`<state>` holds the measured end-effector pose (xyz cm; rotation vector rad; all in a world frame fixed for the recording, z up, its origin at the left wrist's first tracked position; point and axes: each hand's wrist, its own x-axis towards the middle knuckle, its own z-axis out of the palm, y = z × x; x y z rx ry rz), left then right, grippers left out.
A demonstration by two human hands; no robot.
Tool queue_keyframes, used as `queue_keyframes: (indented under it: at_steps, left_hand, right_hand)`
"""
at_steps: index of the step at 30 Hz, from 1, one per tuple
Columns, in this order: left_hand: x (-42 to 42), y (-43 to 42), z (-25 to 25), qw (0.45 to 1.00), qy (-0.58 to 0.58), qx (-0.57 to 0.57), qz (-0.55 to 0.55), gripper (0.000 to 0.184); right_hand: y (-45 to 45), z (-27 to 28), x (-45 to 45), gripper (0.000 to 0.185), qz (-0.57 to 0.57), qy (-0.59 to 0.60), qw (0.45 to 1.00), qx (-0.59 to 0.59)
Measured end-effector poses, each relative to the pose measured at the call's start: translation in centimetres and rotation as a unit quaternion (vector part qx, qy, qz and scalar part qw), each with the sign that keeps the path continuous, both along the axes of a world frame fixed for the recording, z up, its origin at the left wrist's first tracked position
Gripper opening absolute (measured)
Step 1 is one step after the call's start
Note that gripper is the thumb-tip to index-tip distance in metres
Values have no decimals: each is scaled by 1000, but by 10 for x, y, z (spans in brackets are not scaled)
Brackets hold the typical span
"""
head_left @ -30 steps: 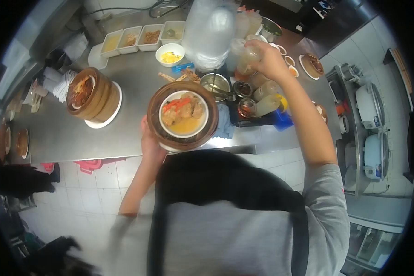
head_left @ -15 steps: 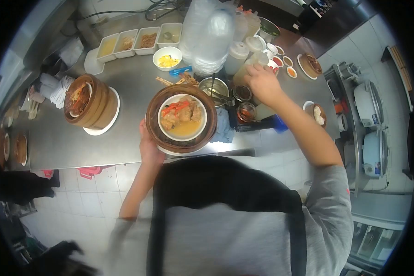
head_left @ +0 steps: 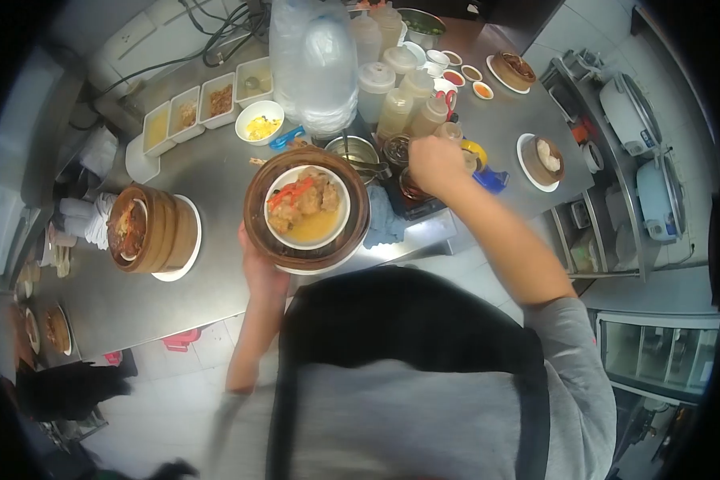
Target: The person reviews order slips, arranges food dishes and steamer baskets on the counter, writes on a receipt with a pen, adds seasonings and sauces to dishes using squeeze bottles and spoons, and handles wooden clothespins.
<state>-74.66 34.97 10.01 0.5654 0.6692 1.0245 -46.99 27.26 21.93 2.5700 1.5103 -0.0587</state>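
My left hand (head_left: 262, 270) grips the left side of a round bamboo steamer (head_left: 256, 192) on a white plate (head_left: 328, 266), its fingers partly hidden underneath. Inside the steamer sits a white bowl (head_left: 343, 218) of meat chunks with red pepper strips and yellowish liquid. My right hand (head_left: 440, 166) is curled downward over small jars of dark seasoning (head_left: 397, 150) and red sauce (head_left: 410, 186). Whatever its fingertips hold is hidden. Squeeze bottles (head_left: 395, 112) stand just beyond it, and a metal pot (head_left: 363, 150) with a utensil is to its left.
Stacked bamboo steamers (head_left: 158, 230) stand on a plate at the left. Along the back are white ingredient tubs (head_left: 220, 102), a bowl of yellow food (head_left: 259, 124) and a plastic-wrapped stack (head_left: 316, 64). Further right lie sauce cups (head_left: 454, 78) and a small steamer (head_left: 545, 160) on a plate.
My right hand has come from the squeeze bottles down toward the small jars, and its fingers are more curled. My left hand still holds the steamer. The camera view has turned.
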Motion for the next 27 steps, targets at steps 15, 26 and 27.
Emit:
queue_keyframes:
  at_steps: [15,26,27]
  left_hand:
    - [31,-1,14,999,-11,-29,-35,37]
    - [31,-4,25,999,-4,-21,-24,38]
    - [29,-3,24,1000,-8,-22,-21,37]
  right_hand:
    - [-13,-48,15,18,-259,533,735,331]
    - [-4,-55,9,17,-313,627,615,361]
    - [-7,-52,7,17,-311,628,611,368]
